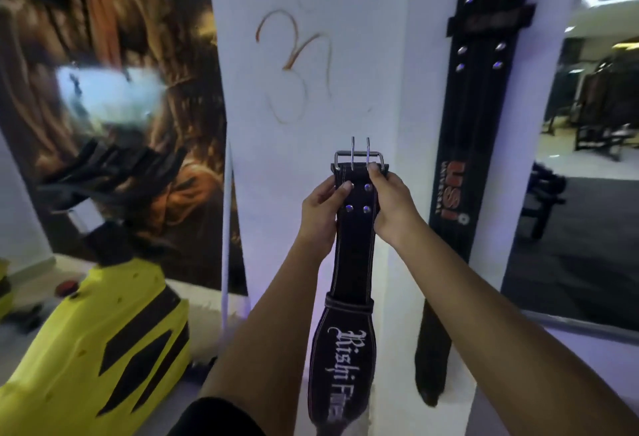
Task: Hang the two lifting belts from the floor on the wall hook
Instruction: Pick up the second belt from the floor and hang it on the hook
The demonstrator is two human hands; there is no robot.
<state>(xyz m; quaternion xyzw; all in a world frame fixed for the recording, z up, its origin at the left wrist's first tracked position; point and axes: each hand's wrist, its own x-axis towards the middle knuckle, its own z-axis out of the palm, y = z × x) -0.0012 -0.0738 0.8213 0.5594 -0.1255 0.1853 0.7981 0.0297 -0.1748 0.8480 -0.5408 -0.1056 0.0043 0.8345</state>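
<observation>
I hold a black lifting belt upright in front of a white pillar. Its silver two-prong buckle points up and its wide end with white lettering hangs down between my arms. My left hand grips the belt's left edge just below the buckle. My right hand grips the right edge, fingertips at the buckle bar. A second black lifting belt with orange lettering hangs flat against the pillar's right face. Its top runs out of the frame, so the hook is hidden.
A yellow and black exercise machine with a black fan stands at the lower left. A dark printed wall poster fills the left. A mirror at the right shows gym equipment.
</observation>
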